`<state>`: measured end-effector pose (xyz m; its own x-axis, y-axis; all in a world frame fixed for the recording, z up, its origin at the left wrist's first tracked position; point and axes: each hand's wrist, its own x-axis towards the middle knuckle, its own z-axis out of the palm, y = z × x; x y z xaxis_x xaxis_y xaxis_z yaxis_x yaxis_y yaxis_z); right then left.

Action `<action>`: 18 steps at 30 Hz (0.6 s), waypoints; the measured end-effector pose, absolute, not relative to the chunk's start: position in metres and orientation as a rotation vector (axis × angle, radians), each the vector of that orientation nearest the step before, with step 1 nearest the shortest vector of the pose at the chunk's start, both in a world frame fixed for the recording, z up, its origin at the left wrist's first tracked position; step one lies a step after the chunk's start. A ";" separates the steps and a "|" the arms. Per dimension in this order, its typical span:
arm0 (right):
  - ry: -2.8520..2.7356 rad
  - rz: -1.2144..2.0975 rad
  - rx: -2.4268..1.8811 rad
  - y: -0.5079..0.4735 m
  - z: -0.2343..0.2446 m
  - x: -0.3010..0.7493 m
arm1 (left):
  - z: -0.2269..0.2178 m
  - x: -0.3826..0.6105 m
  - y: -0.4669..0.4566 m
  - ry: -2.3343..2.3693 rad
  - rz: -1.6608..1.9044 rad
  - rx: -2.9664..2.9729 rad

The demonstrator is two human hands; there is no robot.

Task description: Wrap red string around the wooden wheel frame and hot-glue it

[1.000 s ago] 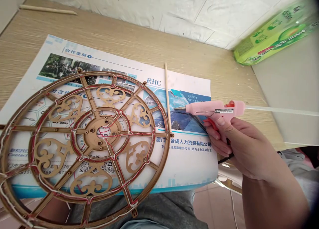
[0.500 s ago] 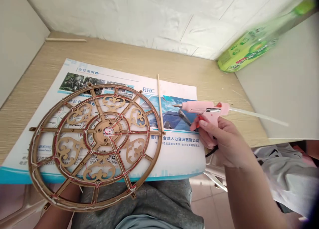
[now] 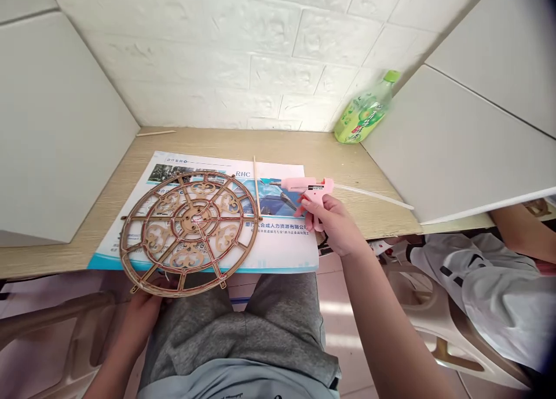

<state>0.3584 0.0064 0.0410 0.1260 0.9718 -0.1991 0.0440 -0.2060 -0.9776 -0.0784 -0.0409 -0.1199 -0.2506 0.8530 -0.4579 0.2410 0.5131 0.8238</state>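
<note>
My right hand (image 3: pixel 334 225) is closed around the grip of a pink glue gun (image 3: pixel 306 185), whose nozzle points left over a printed poster (image 3: pixel 282 245) on the wooden desk (image 3: pixel 330 156). A clear glue stick (image 3: pixel 373 196) juts from the gun's back. A round wooden fretwork wheel (image 3: pixel 190 230) laced with red and white wire lies on the poster and overhangs the desk's front edge. My left hand (image 3: pixel 145 303) grips the wheel's near rim from below. A thin wooden stick (image 3: pixel 256 186) lies beside the wheel's right edge.
White panels stand at the left (image 3: pixel 56 138) and right (image 3: pixel 460 138) of the desk, with a white brick wall behind. A green bottle (image 3: pixel 365 110) leans at the back right. Another stick (image 3: pixel 156 133) lies at the back left. A seated person (image 3: pixel 499 271) is at my right.
The view has pulled back and up, so desk, panels and my lap now show. The wheel has slid towards me over the desk edge. My right hand still holds the glue gun.
</note>
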 end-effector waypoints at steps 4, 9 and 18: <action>-1.079 1.260 -1.405 0.004 0.040 0.361 | -0.101 -0.089 -0.052 1.799 0.820 0.861; -1.116 1.294 -1.389 -0.001 0.043 0.363 | -0.081 -0.100 -0.072 1.807 0.858 0.849; -1.263 1.320 -1.542 -0.004 0.054 0.358 | -0.046 -0.129 -0.094 1.831 0.906 0.879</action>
<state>0.3578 -0.0045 0.0543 -0.0108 0.9666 -0.2561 0.2136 -0.2480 -0.9449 -0.1291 -0.0936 -0.0460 -0.3567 0.8466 -0.3951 0.1997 0.4822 0.8530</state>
